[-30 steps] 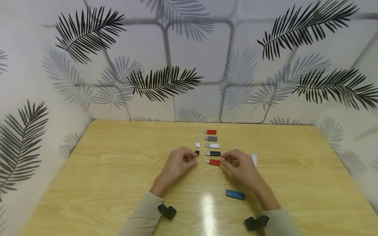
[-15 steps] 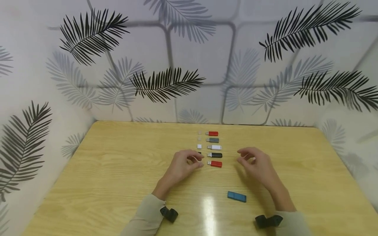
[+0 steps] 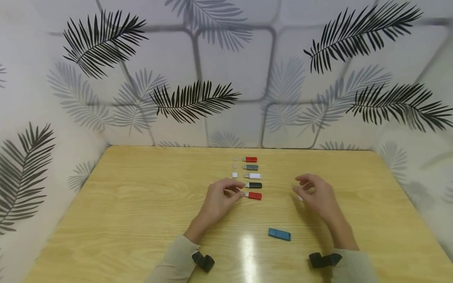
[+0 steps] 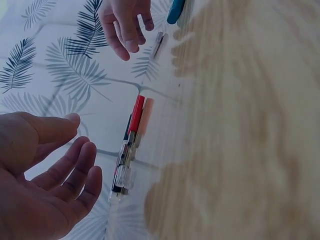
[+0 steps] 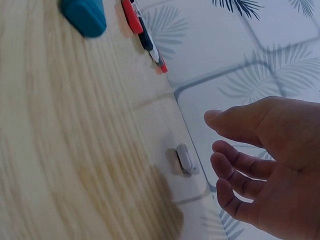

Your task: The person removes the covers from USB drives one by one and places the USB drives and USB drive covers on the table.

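Note:
Several USB sticks lie uncapped in a column in the head view: a red stick [image 3: 249, 159] farthest, then a grey stick [image 3: 251, 167], a white stick [image 3: 253, 176], a black stick [image 3: 254, 185] and a nearer red stick [image 3: 254, 195]. My left hand [image 3: 221, 196] hovers at the plug ends of the nearest two, fingers loosely bent, nothing held. It hides the caps nearest to it. My right hand [image 3: 318, 198], also holding nothing, is over the table right of the column. Below its fingers lies a small whitish stick [image 5: 184, 158], mostly covered in the head view.
Left of the column sit a white cap [image 3: 234, 175] and clear caps, one a far clear cap [image 3: 235, 159]. A blue USB stick [image 3: 279, 234] lies nearer me on the wooden table [image 3: 141, 204]. A patterned wall [image 3: 226, 125] rises behind the table's back edge.
My right hand has moved right, from the nearer red stick to above the whitish stick. My left hand has shifted slightly right, now covering the black cap. The sticks stay where they were.

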Demonstrator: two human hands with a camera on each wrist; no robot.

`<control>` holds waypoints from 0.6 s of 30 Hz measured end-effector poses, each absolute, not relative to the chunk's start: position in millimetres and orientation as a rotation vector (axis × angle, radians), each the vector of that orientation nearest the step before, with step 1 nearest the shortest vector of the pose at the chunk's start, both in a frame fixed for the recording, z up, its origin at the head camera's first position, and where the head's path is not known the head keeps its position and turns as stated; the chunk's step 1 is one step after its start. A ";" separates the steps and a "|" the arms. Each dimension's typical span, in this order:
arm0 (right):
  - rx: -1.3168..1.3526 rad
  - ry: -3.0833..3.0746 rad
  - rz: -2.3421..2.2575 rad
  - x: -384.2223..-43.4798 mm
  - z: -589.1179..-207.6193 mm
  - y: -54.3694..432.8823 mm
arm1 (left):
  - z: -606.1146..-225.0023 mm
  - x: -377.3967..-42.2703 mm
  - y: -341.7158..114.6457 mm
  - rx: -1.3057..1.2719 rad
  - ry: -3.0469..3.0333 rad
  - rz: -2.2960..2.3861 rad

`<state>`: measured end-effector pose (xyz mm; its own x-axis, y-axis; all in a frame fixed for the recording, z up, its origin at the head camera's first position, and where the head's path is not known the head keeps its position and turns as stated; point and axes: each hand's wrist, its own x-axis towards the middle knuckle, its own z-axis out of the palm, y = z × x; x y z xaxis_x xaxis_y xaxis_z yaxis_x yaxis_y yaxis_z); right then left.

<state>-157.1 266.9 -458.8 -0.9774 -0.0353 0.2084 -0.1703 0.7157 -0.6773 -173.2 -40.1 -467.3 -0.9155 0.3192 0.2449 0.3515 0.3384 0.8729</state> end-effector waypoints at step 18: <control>0.036 -2.946 1.044 -161.0 -463.8 284.0 | -468.0 -171.4 -13.5 -0.735 -2.530 -1.803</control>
<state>-161.0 284.0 -463.8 -0.9996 -0.0166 0.0225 -0.0271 0.7767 -0.6293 -171.4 -13.5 -468.0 -0.8928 0.3932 0.2195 0.3359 0.2567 0.9062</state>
